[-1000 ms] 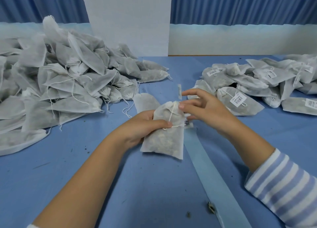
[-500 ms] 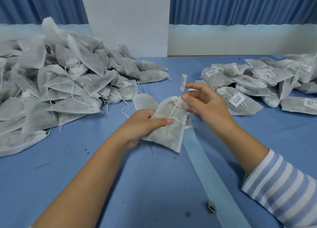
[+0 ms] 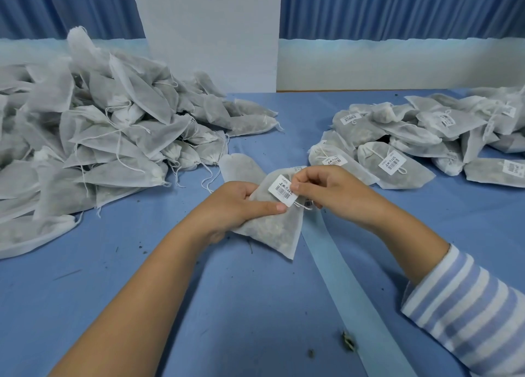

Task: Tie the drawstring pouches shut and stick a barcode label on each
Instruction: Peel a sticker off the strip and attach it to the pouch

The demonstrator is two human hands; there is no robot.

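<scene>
A white fabric drawstring pouch (image 3: pixel 274 229) filled with dark bits is held just above the blue table, at the centre. My left hand (image 3: pixel 241 203) grips its left side, thumb lying across the front. A white barcode label (image 3: pixel 282 190) lies on the pouch's upper face. My right hand (image 3: pixel 326 189) pinches the label's right edge with its fingertips. The pouch's tied string shows just below the label.
A big heap of unlabelled pouches (image 3: pixel 108 138) fills the left of the table. Labelled pouches (image 3: pixel 426 138) lie in a pile at the right. A pale blue strip (image 3: pixel 349 286) runs diagonally across the blue table (image 3: pixel 142 305). A white panel (image 3: pixel 207 30) stands behind.
My right hand has brought the label down from above the pouch onto its upper face. The left hand has tilted the pouch slightly.
</scene>
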